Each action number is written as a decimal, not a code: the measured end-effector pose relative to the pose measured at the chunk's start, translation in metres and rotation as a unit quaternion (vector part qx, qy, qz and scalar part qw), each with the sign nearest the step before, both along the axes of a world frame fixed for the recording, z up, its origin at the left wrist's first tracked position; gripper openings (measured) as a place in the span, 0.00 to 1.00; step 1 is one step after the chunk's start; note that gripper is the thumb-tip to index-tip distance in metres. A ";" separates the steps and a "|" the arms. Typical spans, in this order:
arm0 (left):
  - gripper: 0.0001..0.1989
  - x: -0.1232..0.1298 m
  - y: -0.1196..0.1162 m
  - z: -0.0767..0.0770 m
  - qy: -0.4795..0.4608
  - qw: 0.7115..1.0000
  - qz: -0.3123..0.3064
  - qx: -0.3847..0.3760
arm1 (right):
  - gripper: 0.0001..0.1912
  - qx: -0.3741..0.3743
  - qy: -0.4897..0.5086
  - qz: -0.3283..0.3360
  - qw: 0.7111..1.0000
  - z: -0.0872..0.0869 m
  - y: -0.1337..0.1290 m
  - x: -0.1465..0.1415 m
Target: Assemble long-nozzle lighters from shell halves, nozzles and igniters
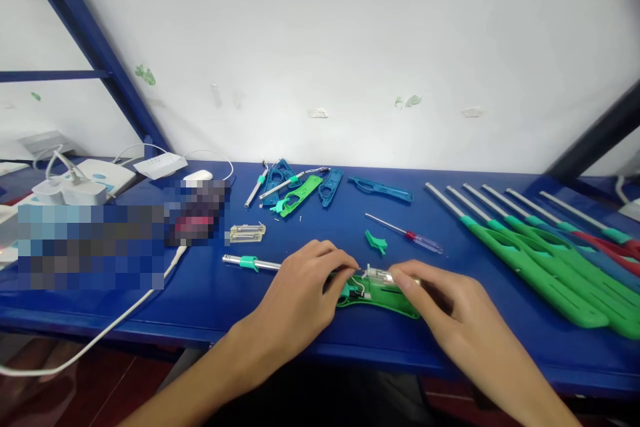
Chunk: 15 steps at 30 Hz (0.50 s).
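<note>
Six assembled lighters (537, 273), one screwdriver (411, 235)

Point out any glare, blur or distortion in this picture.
Head view: soft, diffuse light on the white wall; faint sheen on the blue table; its front edge looks bowed, likely from a wide lens; coarse pixel blocks mask things at left; fine detail on the clear plastic tank is soft.

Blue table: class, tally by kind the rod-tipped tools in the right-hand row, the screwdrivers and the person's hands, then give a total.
Rod-tipped tools, right-hand row: 6
Screwdriver: 1
Hands, left hand and right hand: 2
Total: 9
</note>
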<state>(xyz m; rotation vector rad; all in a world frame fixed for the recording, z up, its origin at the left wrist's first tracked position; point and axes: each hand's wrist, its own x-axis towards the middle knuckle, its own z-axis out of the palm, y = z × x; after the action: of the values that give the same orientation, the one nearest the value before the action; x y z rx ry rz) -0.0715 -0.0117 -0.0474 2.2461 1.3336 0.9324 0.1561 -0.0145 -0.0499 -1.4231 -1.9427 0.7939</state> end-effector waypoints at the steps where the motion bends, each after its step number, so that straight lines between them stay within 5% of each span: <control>1: 0.08 0.000 0.000 0.000 0.003 1.000 -0.001 0.004 | 0.21 0.004 -0.001 -0.002 1.000 0.000 0.000 -0.001; 15: 0.07 0.001 0.000 -0.003 0.006 0.999 -0.016 0.041 | 0.19 0.019 -0.006 -0.002 1.000 -0.003 -0.002 0.002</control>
<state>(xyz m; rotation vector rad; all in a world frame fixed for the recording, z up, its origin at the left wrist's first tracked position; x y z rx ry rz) -0.0705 -0.0122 -0.0502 2.3297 1.2840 0.9800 0.1582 -0.0161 -0.0533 -1.4104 -1.9535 0.7444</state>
